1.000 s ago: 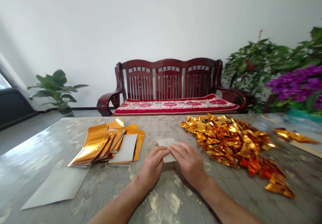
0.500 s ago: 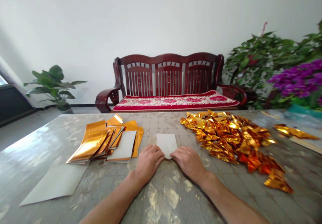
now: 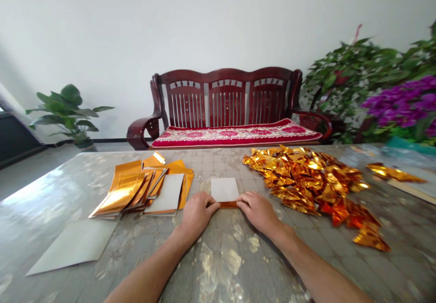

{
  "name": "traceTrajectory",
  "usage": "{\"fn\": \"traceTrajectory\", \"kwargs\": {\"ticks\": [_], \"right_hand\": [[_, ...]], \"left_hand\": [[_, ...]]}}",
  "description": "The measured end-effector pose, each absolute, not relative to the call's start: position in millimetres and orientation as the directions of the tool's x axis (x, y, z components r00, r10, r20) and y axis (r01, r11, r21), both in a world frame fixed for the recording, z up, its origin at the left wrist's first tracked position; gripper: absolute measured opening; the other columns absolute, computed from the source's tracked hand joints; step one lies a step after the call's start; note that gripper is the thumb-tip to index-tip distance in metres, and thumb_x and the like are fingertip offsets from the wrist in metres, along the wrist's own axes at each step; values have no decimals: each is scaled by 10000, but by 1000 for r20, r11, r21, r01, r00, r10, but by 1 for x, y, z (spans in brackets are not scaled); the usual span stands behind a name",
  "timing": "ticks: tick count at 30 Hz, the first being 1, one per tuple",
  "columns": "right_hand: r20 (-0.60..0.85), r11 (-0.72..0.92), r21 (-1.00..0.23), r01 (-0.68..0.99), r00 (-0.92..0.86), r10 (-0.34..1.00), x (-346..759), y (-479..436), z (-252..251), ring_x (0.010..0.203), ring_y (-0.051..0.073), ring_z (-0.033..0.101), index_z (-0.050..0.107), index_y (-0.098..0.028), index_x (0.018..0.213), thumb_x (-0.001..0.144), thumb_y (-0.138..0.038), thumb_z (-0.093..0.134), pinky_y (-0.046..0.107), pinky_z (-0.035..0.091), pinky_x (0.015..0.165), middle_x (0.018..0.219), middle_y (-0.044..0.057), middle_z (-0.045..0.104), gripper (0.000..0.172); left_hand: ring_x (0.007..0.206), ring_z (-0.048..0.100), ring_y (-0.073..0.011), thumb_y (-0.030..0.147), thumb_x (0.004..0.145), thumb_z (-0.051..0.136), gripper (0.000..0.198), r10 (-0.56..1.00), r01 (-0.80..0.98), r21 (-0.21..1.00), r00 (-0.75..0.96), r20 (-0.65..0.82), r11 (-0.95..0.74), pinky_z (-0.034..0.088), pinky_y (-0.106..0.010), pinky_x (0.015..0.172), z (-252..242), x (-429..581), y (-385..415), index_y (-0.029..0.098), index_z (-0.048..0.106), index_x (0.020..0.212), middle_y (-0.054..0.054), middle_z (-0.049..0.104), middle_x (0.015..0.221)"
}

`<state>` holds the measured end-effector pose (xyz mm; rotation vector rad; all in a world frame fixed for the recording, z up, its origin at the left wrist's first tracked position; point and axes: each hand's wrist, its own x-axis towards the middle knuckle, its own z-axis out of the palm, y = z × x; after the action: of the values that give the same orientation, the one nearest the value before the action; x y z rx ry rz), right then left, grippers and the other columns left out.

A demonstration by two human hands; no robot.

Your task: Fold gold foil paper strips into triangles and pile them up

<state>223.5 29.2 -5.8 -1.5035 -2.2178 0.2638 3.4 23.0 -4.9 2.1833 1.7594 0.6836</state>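
Note:
A small sheet of gold foil paper [image 3: 224, 188] lies white side up on the table between my hands. Its near edge is turned up in a narrow fold that shows as a gold strip. My left hand [image 3: 199, 210] pinches the left end of this fold with thumb and fingers. At the fold's right end, my right hand [image 3: 256, 208] grips in the same way. Left of my hands is a loose stack of gold foil sheets [image 3: 129, 189], some with the white back up. To the right spreads a heap of folded gold foil pieces [image 3: 303, 176].
A larger pale sheet [image 3: 73, 246] lies at the front left of the patterned table [image 3: 218, 271]. Clear plastic wrapping [image 3: 364, 154] is at the back right. Behind the table stand a wooden bench [image 3: 226, 98], a potted plant [image 3: 70, 116] and purple flowers [image 3: 402, 103].
The near edge of the sheet is now folded over, showing a gold strip along it. My hands have moved slightly apart to the ends of the fold. The view has tipped slightly.

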Motion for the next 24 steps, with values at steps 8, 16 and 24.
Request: {"fn": "traceTrajectory", "kwargs": {"ticks": [8, 16, 24], "right_hand": [[230, 330, -335, 883, -263, 937, 220, 28, -3, 868, 176, 610, 682, -225, 825, 922, -292, 528, 264, 358, 720, 869, 19, 696, 194], [235, 309, -206, 929, -259, 937, 212, 30, -2, 837, 185, 601, 634, -215, 800, 919, -242, 499, 277, 321, 682, 860, 34, 687, 181], [226, 264, -214, 940, -215, 950, 210, 29, 1, 818, 185, 601, 629, -211, 772, 878, -221, 536, 281, 313, 657, 841, 37, 686, 142]], "left_hand": [[830, 608, -184, 391, 869, 633, 251, 969, 895, 394, 135, 209, -210, 375, -271, 723, -1, 4, 23, 200, 677, 712, -23, 666, 799], [818, 595, -197, 454, 876, 617, 313, 959, 936, 274, 160, 232, -223, 366, -282, 716, -3, 2, 25, 194, 658, 707, -39, 649, 805], [823, 586, -190, 483, 861, 632, 339, 962, 923, 320, 142, 232, -213, 360, -275, 706, -6, 2, 26, 188, 648, 696, -33, 643, 808]]}}
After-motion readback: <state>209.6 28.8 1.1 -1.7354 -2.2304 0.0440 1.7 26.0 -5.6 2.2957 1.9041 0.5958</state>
